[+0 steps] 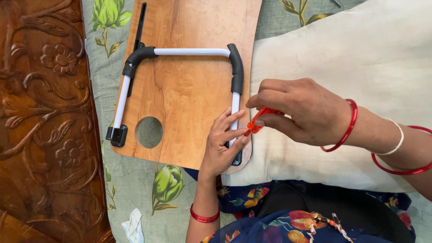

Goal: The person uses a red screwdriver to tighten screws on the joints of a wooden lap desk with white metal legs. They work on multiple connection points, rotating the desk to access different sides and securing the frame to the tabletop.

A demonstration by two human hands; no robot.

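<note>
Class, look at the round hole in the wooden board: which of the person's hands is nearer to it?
Left. The left hand grips the white leg tube just right of the round hole; the right hand, holding the orange screwdriver, is farther right.

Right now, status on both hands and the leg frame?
Left hand pinning white metal tube leg on wooden board. Right hand gripping orange-handled screwdriver at leg's bracket. Nothing in the way.

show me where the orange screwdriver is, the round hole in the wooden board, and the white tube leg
orange screwdriver (260, 118), head view, on its clear handle.
round hole (149, 132), head view, at its centre.
white tube leg (191, 51), head view, on the top crossbar.
</note>
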